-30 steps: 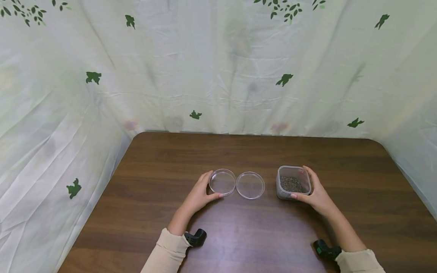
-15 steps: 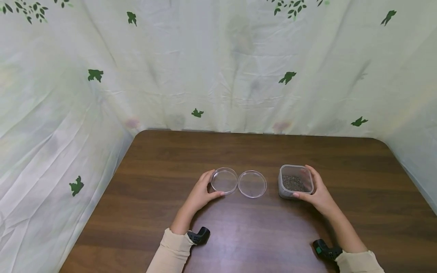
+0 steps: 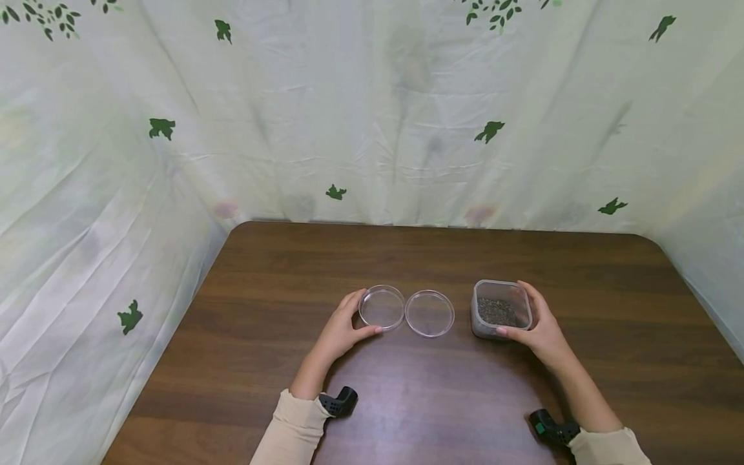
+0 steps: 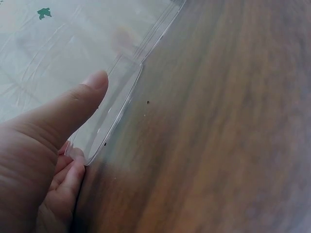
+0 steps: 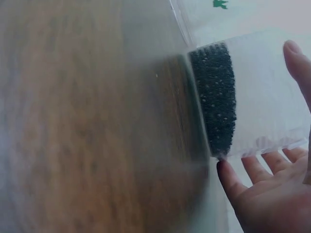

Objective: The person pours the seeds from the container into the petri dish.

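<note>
On the table, my left hand (image 3: 344,328) grips a clear round petri dish (image 3: 381,325) between thumb and fingers at its left side. A second clear round dish (image 3: 430,335), shallow like a lid, lies just to its right, their rims side by side. My right hand (image 3: 542,329) holds a clear square plastic tub (image 3: 478,323) by its right side, thumb at the near wall and fingers round the far corner. Dark grainy material (image 5: 214,99) fills the tub's lower part. The left wrist view has the dish wall (image 4: 114,109) between thumb and fingers.
The brown wooden table (image 3: 279,258) has rounded far corners. A pale curtain (image 3: 360,116) with green leaf and bird shapes hangs behind it and along both sides. Each wrist bears a black device, one on the left (image 3: 340,402) and one on the right (image 3: 552,427).
In the last half second my right hand and the tub have shifted slightly left. Before that, the head view shifted a little. The left hand and both dishes stay in place.
</note>
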Demonstrator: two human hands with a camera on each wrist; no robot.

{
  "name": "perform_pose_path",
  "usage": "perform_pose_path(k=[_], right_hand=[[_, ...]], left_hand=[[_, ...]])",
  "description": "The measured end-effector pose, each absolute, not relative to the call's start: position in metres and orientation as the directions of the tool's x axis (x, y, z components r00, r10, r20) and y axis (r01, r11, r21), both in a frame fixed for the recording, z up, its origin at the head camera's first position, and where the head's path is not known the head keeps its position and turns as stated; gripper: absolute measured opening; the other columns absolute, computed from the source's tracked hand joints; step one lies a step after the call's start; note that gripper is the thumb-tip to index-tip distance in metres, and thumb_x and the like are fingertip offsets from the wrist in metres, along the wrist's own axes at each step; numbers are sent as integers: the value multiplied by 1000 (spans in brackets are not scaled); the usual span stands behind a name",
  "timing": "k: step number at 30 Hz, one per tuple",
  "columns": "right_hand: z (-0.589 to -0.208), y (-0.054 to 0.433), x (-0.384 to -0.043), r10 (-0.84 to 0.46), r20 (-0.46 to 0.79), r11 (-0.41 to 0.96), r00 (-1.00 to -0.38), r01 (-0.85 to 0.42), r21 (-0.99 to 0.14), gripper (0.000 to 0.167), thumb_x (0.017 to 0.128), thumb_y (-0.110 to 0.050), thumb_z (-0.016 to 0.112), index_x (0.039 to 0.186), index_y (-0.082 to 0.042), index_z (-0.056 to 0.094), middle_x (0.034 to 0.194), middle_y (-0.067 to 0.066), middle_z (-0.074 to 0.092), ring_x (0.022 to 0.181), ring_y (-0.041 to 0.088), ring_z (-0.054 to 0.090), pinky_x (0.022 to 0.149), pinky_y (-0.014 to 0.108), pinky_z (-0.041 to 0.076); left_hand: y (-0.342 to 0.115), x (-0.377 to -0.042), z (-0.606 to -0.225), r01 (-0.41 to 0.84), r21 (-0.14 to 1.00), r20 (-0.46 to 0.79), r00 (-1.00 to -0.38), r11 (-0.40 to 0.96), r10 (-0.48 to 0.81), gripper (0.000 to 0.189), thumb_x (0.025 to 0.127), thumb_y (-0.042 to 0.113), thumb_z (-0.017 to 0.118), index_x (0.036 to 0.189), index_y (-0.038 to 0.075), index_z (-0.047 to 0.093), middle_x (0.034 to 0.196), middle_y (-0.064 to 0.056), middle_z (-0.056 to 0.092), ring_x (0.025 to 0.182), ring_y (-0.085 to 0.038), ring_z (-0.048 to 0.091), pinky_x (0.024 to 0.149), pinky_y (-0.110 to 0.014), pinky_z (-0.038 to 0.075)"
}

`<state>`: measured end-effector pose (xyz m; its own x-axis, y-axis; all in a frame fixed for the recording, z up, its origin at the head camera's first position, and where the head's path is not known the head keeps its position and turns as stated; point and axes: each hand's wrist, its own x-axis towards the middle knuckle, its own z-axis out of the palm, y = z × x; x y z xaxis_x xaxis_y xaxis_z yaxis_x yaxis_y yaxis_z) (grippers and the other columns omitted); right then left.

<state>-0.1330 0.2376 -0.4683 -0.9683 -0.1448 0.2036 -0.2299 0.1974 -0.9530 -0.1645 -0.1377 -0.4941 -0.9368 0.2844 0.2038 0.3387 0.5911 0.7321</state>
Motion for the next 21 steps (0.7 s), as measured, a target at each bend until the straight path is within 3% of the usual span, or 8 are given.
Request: perform_pose_path(k=[10, 16, 21], right_hand=[[-456, 227, -133, -95, 185, 269, -978, -204, -941, 94, 69, 2, 75, 143, -12, 17, 139, 19, 28, 126, 27, 25, 89, 10, 29], [-448, 216, -138, -82, 210, 258, -974, -225, -940, 94, 67, 5, 75, 142, -7, 19, 136, 18, 32, 120, 27, 32, 86, 12, 31], [-432, 200, -139, -74, 219, 225, -973, -230, -947, 93, 65, 9, 74, 140, -1, 20, 136, 22, 32, 119, 35, 31, 86, 13, 31]], left_hand=[[-138, -163, -495, 330, 737, 200, -940, 590, 276, 84, 67, 32, 79, 133, -2, 38, 130, -16, 42, 120, -27, 39, 98, -42, 31], [-138, -164, -495, 331, 737, 200, -940, 590, 277, 84, 67, 32, 78, 133, -1, 38, 130, -16, 42, 120, -26, 39, 98, -42, 31], [-138, -164, -494, 334, 737, 200, -938, 588, 281, 84, 67, 32, 78, 134, -1, 38, 130, -16, 42, 120, -26, 39, 98, -41, 31]])
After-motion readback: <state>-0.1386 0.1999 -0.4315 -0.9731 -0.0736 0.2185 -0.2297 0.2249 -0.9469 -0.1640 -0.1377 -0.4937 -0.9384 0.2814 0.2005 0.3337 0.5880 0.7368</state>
